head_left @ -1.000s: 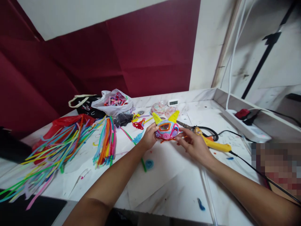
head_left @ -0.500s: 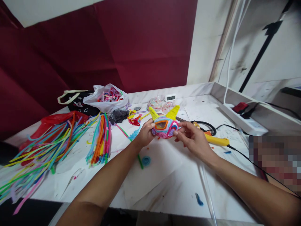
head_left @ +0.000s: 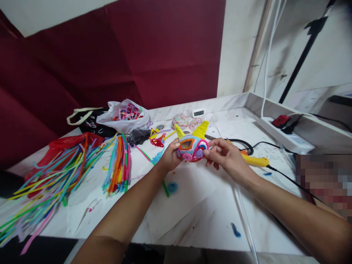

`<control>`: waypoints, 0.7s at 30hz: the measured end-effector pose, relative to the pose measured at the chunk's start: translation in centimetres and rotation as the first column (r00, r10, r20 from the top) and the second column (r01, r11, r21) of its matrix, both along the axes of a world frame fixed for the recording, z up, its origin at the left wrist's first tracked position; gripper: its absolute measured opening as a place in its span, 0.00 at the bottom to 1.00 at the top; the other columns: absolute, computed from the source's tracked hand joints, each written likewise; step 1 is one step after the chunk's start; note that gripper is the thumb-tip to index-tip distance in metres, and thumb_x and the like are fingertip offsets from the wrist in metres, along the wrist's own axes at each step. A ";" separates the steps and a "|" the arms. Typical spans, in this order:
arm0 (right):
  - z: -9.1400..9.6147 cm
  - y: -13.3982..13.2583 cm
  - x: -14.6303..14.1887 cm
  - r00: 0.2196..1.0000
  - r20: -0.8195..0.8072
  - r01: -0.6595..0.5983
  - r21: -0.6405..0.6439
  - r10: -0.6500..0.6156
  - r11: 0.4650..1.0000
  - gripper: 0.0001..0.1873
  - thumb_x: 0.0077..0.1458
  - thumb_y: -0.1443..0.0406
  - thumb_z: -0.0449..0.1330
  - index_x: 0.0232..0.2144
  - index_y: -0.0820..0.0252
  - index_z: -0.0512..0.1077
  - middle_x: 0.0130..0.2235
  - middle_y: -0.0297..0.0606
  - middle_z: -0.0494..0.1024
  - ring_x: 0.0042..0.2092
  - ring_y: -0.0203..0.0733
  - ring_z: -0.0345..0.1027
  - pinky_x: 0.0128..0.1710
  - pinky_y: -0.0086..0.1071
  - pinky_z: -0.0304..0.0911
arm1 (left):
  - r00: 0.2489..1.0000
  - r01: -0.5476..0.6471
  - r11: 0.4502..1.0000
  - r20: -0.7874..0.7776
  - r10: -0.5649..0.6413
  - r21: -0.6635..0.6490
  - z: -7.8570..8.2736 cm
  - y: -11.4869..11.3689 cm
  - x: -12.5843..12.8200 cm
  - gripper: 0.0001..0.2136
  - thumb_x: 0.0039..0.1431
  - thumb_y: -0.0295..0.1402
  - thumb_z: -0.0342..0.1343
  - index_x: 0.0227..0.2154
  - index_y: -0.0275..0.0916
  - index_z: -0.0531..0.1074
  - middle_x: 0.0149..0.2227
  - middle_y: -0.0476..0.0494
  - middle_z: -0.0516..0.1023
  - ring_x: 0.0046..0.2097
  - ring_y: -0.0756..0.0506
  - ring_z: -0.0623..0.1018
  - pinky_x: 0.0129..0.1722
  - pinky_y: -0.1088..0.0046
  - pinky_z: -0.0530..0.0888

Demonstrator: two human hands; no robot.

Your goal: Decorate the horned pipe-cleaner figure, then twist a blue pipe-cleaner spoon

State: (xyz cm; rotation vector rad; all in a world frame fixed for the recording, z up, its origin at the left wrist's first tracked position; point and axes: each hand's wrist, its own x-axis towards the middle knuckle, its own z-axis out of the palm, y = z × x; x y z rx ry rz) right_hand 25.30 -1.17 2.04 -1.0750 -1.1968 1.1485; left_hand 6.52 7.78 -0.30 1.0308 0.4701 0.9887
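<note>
A small colourful mask-like craft piece (head_left: 189,146) made of pipe cleaners is held up above the table. Two yellow horns rise from it, and an orange-edged opening shows on its left half. My left hand (head_left: 171,157) grips its left edge, thumb on the front. At the other side, my right hand (head_left: 224,156) has thumb and fingertips closed at the pink-rimmed edge; its exact grip is partly hidden. Below lies a blue coil (head_left: 172,187) beside a green pipe cleaner (head_left: 165,189).
Pipe cleaners lie in a loose pile (head_left: 55,172) and a bundle (head_left: 118,165) on the left. Behind them stands a white bag (head_left: 121,123) of scraps. To the right are a yellow-handled corded tool (head_left: 255,160) and a power strip (head_left: 286,135).
The craft piece has turned slightly in my hands. My right fingers have shifted a little along its right edge. The whole view has moved slightly.
</note>
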 end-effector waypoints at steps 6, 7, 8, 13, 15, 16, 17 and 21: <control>-0.3 0.2 0.2 1.000 0.010 -0.014 0.037 0.014 0.999 0.21 0.51 0.50 0.64 0.39 0.59 0.68 0.25 0.30 0.74 0.25 0.37 0.73 0.17 0.25 0.57 | 0.988 -0.067 0.976 0.121 0.094 -0.209 0.3 -0.2 0.3 0.20 0.53 0.36 0.49 0.47 0.36 0.72 0.38 0.41 0.82 0.44 0.38 0.80 0.46 0.56 0.75; -0.4 0.2 0.2 1.000 0.010 -0.019 0.036 0.018 0.999 0.21 0.51 0.50 0.64 0.39 0.59 0.68 0.26 0.30 0.74 0.25 0.37 0.73 0.17 0.25 0.57 | 0.984 -0.067 0.971 0.143 0.102 -0.231 0.5 -0.2 0.3 0.20 0.54 0.36 0.48 0.49 0.36 0.71 0.39 0.41 0.82 0.45 0.38 0.80 0.48 0.54 0.74; -0.5 0.2 0.2 1.000 0.008 -0.022 0.033 0.022 0.999 0.21 0.51 0.50 0.64 0.39 0.59 0.68 0.26 0.31 0.75 0.25 0.37 0.73 0.17 0.25 0.57 | 0.981 -0.068 0.965 0.157 0.110 -0.252 0.6 -0.2 0.2 0.21 0.55 0.36 0.47 0.50 0.37 0.70 0.39 0.41 0.82 0.46 0.37 0.80 0.49 0.51 0.74; -0.6 0.3 0.2 1.000 0.017 -0.015 0.024 0.015 1.000 0.20 0.52 0.50 0.63 0.38 0.59 0.68 0.27 0.32 0.76 0.25 0.36 0.73 0.17 0.25 0.58 | 0.975 -0.101 0.934 0.153 0.161 -0.341 1.0 0.2 -0.1 0.22 0.58 0.37 0.45 0.53 0.36 0.68 0.43 0.36 0.81 0.48 0.36 0.79 0.50 0.47 0.73; -0.6 0.4 0.2 1.000 0.021 -0.014 0.020 0.014 1.000 0.20 0.51 0.50 0.63 0.38 0.59 0.69 0.27 0.33 0.76 0.25 0.36 0.73 0.17 0.25 0.58 | 0.974 -0.126 0.930 0.136 0.182 -0.347 1.1 0.2 -0.1 0.22 0.59 0.37 0.45 0.53 0.35 0.68 0.44 0.34 0.81 0.48 0.36 0.79 0.50 0.46 0.73; -0.6 0.4 0.2 1.000 0.020 -0.016 0.016 0.015 1.000 0.20 0.51 0.50 0.63 0.38 0.59 0.69 0.27 0.33 0.76 0.25 0.36 0.73 0.17 0.25 0.58 | 0.974 -0.136 0.931 0.128 0.189 -0.340 1.1 0.2 -0.1 0.22 0.59 0.37 0.45 0.53 0.35 0.68 0.44 0.34 0.81 0.48 0.36 0.79 0.50 0.46 0.73; -0.7 0.5 0.2 1.000 0.018 -0.018 0.013 0.018 1.000 0.20 0.51 0.50 0.63 0.38 0.59 0.68 0.27 0.33 0.76 0.25 0.36 0.73 0.17 0.25 0.58 | 0.974 -0.143 0.934 0.121 0.192 -0.328 1.1 0.3 0.0 0.22 0.58 0.37 0.45 0.53 0.35 0.68 0.44 0.34 0.81 0.48 0.36 0.79 0.51 0.46 0.72; -1.0 0.6 0.2 1.000 0.011 -0.025 0.000 0.025 1.000 0.21 0.49 0.50 0.64 0.36 0.59 0.68 0.26 0.33 0.76 0.24 0.36 0.72 0.17 0.25 0.56 | 0.975 -0.165 0.947 0.099 0.199 -0.277 1.4 0.3 -0.1 0.21 0.58 0.36 0.47 0.53 0.37 0.68 0.44 0.36 0.80 0.49 0.36 0.79 0.51 0.44 0.72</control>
